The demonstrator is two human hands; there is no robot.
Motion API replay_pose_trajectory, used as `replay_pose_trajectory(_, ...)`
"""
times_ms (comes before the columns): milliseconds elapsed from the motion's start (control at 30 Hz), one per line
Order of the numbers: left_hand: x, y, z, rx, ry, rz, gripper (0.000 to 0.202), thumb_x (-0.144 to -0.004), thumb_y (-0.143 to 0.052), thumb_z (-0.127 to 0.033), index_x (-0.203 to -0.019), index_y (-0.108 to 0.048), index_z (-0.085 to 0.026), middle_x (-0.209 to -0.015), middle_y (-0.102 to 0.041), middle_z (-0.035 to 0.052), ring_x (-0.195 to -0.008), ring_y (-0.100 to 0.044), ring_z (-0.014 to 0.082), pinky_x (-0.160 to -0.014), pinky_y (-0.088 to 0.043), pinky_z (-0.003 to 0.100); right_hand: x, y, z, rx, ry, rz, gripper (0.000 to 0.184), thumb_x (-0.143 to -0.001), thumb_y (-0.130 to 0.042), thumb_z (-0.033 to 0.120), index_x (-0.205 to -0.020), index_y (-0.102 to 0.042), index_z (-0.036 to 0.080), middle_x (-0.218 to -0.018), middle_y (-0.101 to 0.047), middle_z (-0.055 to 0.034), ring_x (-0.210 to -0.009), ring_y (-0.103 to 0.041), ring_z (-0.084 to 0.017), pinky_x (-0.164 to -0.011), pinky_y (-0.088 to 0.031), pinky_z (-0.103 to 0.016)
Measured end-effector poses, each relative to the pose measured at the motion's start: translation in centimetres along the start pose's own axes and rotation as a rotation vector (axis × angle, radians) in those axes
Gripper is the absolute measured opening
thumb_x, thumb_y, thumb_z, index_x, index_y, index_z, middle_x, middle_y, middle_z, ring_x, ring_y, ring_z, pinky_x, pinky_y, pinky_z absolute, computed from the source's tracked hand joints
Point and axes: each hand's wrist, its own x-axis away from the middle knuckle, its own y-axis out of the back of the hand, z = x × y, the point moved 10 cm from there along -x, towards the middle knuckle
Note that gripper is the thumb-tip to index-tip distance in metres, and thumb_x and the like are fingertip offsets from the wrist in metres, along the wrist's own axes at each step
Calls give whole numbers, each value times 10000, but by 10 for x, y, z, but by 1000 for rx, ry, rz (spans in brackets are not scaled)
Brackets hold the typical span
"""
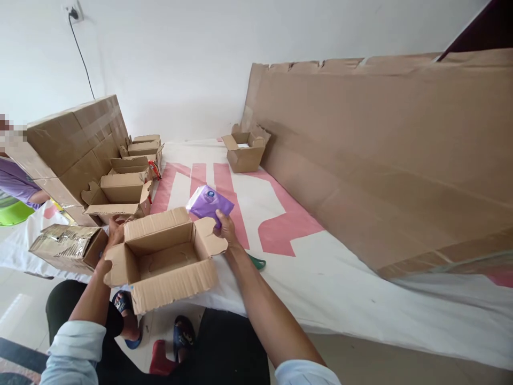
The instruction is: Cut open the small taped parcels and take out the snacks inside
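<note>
The purple packet is in the right hand, just past the far right corner of the open box at the table's near side. On the far left, someone's purple sleeve shows beyond the big carton stack. That stack stands like a wall, and the row of open boxes lines up beside it, probably to keep the mouths upward and handy. A taped box lies near the edge. Between it and the open box is the left hand, close to the row's nearest box; its fingers are partly hidden, so I can't tell whether it grips anything. The open box's flaps spread outward, leaving its mouth clear, though the near flap juts over the edge and could get bumped. The right hand pinches the packet by one corner, thumb on top, which I'd say leaves most of it free. A green loop pokes out beside that forearm. Farther back, a small box stands by the cardboard sheet, which bounds the right side; the white cloth before it offers the widest room.
</note>
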Motion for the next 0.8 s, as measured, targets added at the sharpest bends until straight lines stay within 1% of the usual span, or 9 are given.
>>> replay_pose_trajectory(67,-9,2,5,-21,20,-69,820,-658,-1081,-537,-1261,-617,-233,-985,-748,79,-952,-786,333,-848,-631,447,0,-1,-4,-24,-13,-23,683,-589,-1023,657,-998,-642,264,-709,-715,56,-568,-665,-168,-548,-574,-316)
replay_pose_trajectory(167,-20,5,13,-50,52,-150,785,-685,-1059,-555,-1203,-558,-244,-949,-717,48,-926,-780,314,-820,-615,421,0,-7,-7,-35,-28,4,675,-597,-1025,622,-1044,-663,269,-744,-748,39,-640,-737,-219,-595,-618,-357)
replay_pose_trajectory(233,-28,3,17,-63,63,-178,727,-709,-1050,-521,-1147,-530,-262,-938,-708,39,-963,-782,321,-833,-611,416,-2,-8,-9,-44,-31,14,683,-596,-1024,614,-1066,-668,269,-768,-768,26,-686,-771,-248,-619,-637,-379)
replay_pose_trajectory(300,-37,-2,19,-73,73,-189,669,-741,-1041,-463,-1109,-515,-277,-935,-709,43,-990,-782,331,-835,-609,420,-5,-7,-10,-56,-31,11,683,-586,-1033,591,-1065,-672,264,-782,-779,23,-698,-777,-244,-648,-648,-381)
replay_pose_trajectory(367,-47,-8,20,-79,85,-192,621,-781,-1021,-425,-1108,-514,-277,-929,-707,49,-969,-778,330,-811,-607,425,-7,-5,-12,-66,-35,-1,681,-563,-1047,563,-1049,-679,258,-797,-791,22,-699,-775,-234,-674,-656,-376)
replay_pose_trajectory(500,-70,-23,18,-74,87,-173,597,-821,-1001,-402,-1174,-550,-231,-935,-715,52,-932,-762,296,-789,-603,405,-8,-3,-13,-67,-19,-9,653,-586,-1042,559,-1051,-692,264,-842,-824,8,-719,-785,-244,-699,-666,-385)
replay_pose_trajectory(633,-95,-45,11,-36,44,-106,620,-837,-1004,-410,-1241,-590,-185,-1009,-752,64,-1000,-760,260,-818,-611,349,-7,-3,-14,-17,-3,-12,674,-608,-1023,596,-1109,-713,270,-848,-829,16,-709,-771,-236,-713,-655,-378)
replay_pose_trajectory(733,-110,-63,8,0,21,-46,590,-889,-969,-369,-1297,-591,-173,-1084,-762,87,-1045,-771,249,-831,-620,325,-7,-1,-15,43,6,-18,696,-627,-993,652,-1148,-720,279,-830,-813,31,-695,-752,-228,-726,-640,-376)
replay_pose_trajectory(800,-119,-74,7,15,10,-8,571,-929,-932,-333,-1351,-582,-177,-1165,-760,109,-1110,-776,255,-840,-626,321,-9,0,-15,95,25,-3,694,-654,-968,683,-1166,-720,283,-825,-802,31,-714,-752,-232,-753,-636,-385)
